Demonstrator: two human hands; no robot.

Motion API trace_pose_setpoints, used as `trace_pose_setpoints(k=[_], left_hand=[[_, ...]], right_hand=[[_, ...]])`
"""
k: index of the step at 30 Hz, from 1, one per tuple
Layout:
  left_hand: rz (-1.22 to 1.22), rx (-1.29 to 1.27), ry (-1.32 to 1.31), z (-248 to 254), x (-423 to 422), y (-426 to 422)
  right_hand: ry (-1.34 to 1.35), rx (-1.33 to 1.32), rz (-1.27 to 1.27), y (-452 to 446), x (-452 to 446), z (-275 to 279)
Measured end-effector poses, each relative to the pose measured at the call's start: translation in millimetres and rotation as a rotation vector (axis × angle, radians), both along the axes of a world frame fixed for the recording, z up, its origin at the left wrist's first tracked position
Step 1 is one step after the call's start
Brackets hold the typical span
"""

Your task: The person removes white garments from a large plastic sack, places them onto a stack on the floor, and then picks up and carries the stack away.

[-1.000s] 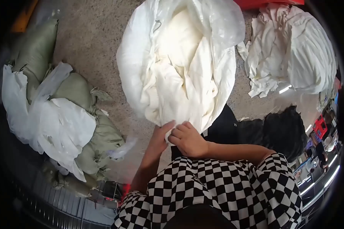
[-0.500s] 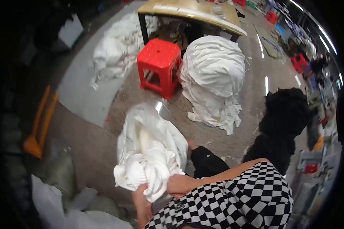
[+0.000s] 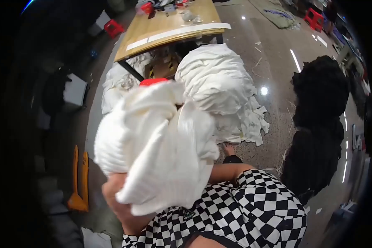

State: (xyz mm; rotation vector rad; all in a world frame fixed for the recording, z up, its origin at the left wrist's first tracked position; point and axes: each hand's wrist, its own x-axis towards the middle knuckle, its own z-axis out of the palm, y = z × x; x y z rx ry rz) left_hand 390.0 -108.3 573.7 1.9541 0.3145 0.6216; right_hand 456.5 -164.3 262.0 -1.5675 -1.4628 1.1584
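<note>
A large bundle of white ribbed knit fabric (image 3: 157, 144) is lifted close in front of me, its folds hanging loosely. My left hand (image 3: 116, 196) grips its lower left side, with part of the fingers covered by a fold. On the other side, my right forearm (image 3: 231, 171) reaches in behind the bundle. The fabric hides my right hand, so its fingers do not show. Just beyond the bundle, a red stool (image 3: 153, 81) is mostly covered from view.
A tall heap of white cloth (image 3: 215, 78) stands before a wooden table (image 3: 173, 25). More white cloth (image 3: 120, 78) lies to its left. Piled black fabric (image 3: 318, 124) is at right. An orange forked handle (image 3: 80, 182) is at left. A bare foot (image 3: 229, 149) shows near the heap.
The white knit fabric has come up from the white bag on the floor toward me, held in my left hand. My view has tilted up, showing more of the table.
</note>
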Motion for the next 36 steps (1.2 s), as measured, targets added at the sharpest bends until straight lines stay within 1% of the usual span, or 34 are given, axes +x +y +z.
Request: trace_pose_setpoints(k=[2, 5, 9, 11, 12, 14, 16, 17, 18, 20, 21, 22, 23, 24, 25, 26, 27, 28, 29, 31, 32, 34, 36], left_hand=[[0.025, -0.117, -0.141, 13.4, 28.2, 18.1], [-0.067, -0.192, -0.303, 33.5, 87.2, 36.4], [-0.339, -0.28, -0.349, 38.0, 202.7, 42.3], [-0.522, -0.391, -0.327, 32.4, 271.5, 32.8], [-0.639, -0.625, -0.266, 31.4, 306.1, 21.2], [-0.728, -1.094, -0.135, 16.1, 364.7, 5.8], [-0.704, -1.166, -0.098, -25.5, 416.6, 14.5], [-0.707, -1.215, -0.064, -58.8, 448.5, 30.1], [-0.7, -1.27, -0.024, -100.9, 481.9, 52.3], [-0.63, -1.304, 0.071, -204.7, 538.3, 86.3], [-0.428, -1.229, 0.159, -237.2, 548.8, 77.7], [-0.274, -1.238, 0.25, -318.9, 569.0, 93.6], [-0.214, -0.933, 0.4, -343.2, 569.4, 80.5], [-0.202, -0.645, 0.385, -319.6, 545.2, 36.1], [-0.257, -0.46, 0.448, -350.2, 543.3, 20.6], [-0.307, -0.263, 0.503, -380.7, 541.5, 5.1], [-0.349, -0.072, 0.542, -411.3, 539.8, -10.5], [-0.371, 0.225, 0.511, -443.0, 545.0, -25.5], [-0.341, 0.288, 0.507, -448.4, 544.3, -40.9], [-0.29, 0.416, 0.509, -445.4, 547.7, -55.6], [-0.289, 0.428, 0.5, -451.5, 549.7, -57.3], [-0.272, 0.431, 0.509, -469.5, 556.3, -56.9], [-0.303, 0.404, 0.665, -464.8, 566.4, -52.4]], right_hand=[[-0.043, -0.012, -0.063, -14.6, 49.1, 9.0], [-0.116, -0.038, -0.157, -42.3, 125.1, 28.3], [-0.247, -0.045, -0.283, -80.1, 234.3, 49.7], [-0.333, -0.054, -0.309, -99.0, 286.2, 54.9], [-0.367, -0.06, -0.308, -109.2, 308.5, 54.5], [-0.421, -0.083, -0.298, -126.4, 349.8, 49.5], [-0.455, -0.101, -0.279, -139.6, 385.1, 41.1], [-0.464, -0.108, -0.268, -144.7, 402.2, 34.9], [-0.468, -0.116, -0.252, -148.4, 415.9, 28.2], [-0.483, -0.113, -0.218, -156.8, 436.8, 12.3], [-0.492, -0.107, -0.221, -162.9, 443.1, 3.8], [-0.486, -0.104, -0.236, -170.7, 446.1, -2.4], [-0.499, -0.153, -0.35, -175.2, 440.9, 7.4], [-0.517, -0.161, -0.573, -189.5, 452.8, -27.6], [-0.919, -0.352, -0.572, -196.6, 474.3, -28.2], [-0.968, 0.049, -0.871, -218.6, 495.8, -47.2], [-1.178, -0.185, -0.954, -216.3, 498.4, -20.6], [-1.108, -0.301, -0.97, -219.1, 514.4, -35.1], [-1.045, -0.413, -0.987, -225.5, 529.7, -49.1], [-0.9, -0.384, -1.078, -216.5, 557.4, -91.5], [-0.813, -0.373, -1.121, -213.5, 561.3, -113.5], [-0.862, -0.301, -1.161, -210.8, 561.9, -134.0], [-0.958, -0.356, -1.125, -206.0, 565.9, -139.8]])
